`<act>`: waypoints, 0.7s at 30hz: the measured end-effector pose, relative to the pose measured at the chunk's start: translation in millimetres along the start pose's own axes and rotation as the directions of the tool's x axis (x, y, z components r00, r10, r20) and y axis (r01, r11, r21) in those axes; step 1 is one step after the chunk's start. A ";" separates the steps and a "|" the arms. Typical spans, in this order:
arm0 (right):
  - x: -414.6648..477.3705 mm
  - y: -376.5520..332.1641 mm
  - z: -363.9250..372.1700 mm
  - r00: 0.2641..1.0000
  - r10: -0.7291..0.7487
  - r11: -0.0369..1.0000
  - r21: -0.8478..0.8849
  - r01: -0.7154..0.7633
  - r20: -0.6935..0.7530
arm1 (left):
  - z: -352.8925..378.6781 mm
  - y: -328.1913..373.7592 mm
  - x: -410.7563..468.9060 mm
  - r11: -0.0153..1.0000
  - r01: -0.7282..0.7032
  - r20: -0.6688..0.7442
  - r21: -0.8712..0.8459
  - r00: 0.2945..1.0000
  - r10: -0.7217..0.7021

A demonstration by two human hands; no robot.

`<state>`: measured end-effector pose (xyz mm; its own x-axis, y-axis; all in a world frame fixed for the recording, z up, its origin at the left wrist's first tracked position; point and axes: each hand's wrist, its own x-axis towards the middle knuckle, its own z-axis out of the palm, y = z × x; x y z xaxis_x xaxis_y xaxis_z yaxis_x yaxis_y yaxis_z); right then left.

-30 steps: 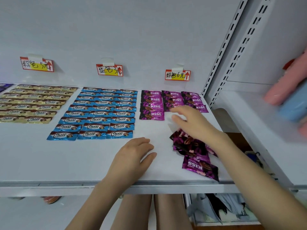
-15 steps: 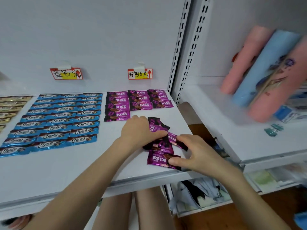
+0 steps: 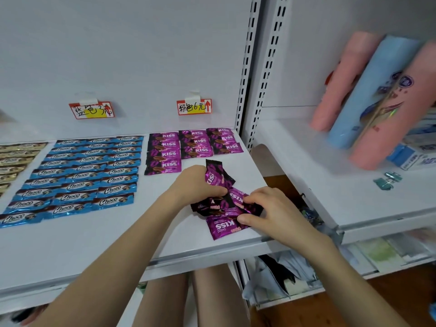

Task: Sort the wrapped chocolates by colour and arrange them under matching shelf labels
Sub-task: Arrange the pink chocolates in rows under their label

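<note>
Now, both hands are down in the loose purple chocolates [image 3: 221,206], a jumbled heap near the front right corner of the shelf [image 3: 94,244]. The left hand [image 3: 200,185] has its fingers curled over the top of the heap, clutching a wrapper that sticks up on end behind the knuckles. The right hand [image 3: 271,213] comes in from the right edge, thumb and fingertips pinching wrappers at the heap's side. One packet reading KISS lies flat under that thumb, nearest the front edge. Behind the heap, towards the back right corner, purple rows [image 3: 188,145] sit in three columns under a price label [image 3: 194,106]. To their left, blue rows [image 3: 87,171] run under another label [image 3: 92,110], and gold rows [image 3: 16,156] show at the left edge. On the neighbouring shelf, pink and blue rolls [image 3: 377,95] lean, blurred.
</note>
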<state>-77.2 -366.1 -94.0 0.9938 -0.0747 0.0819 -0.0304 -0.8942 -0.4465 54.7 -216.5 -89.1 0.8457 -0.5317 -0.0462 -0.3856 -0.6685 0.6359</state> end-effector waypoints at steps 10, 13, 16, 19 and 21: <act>-2.9 -5.7 5.2 0.998 -0.065 0.997 0.047 0.065 -0.011 | -16.8 -23.9 -17.1 0.950 0.038 -0.174 -0.309 0.980 -0.096; -4.1 -9.3 11.7 0.987 -0.141 0.990 -0.007 0.142 0.073 | -18.7 -30.4 -26.5 0.897 0.051 -0.227 -0.439 0.960 -0.166; 0.3 -11.7 15.4 0.981 -0.191 0.979 -0.064 0.193 0.035 | -19.9 -37.5 -38.2 0.799 0.055 -0.240 -0.599 0.940 -0.244; 6.7 -15.7 19.9 0.969 -0.246 0.948 -0.214 0.236 -0.021 | -20.8 -42.6 -51.9 0.610 0.056 -0.209 -0.790 0.912 -0.354; 11.2 -19.6 22.0 0.959 -0.280 0.927 -0.275 0.256 -0.052 | -21.2 -43.3 -61.3 0.502 0.031 -0.206 -0.864 0.889 -0.410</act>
<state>-63.2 -339.6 -103.9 0.9556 0.1563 0.2496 0.1971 -0.9692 -0.1476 27.3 -143.9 -97.5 0.9855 -0.0916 -0.1428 0.1515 0.0973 0.9837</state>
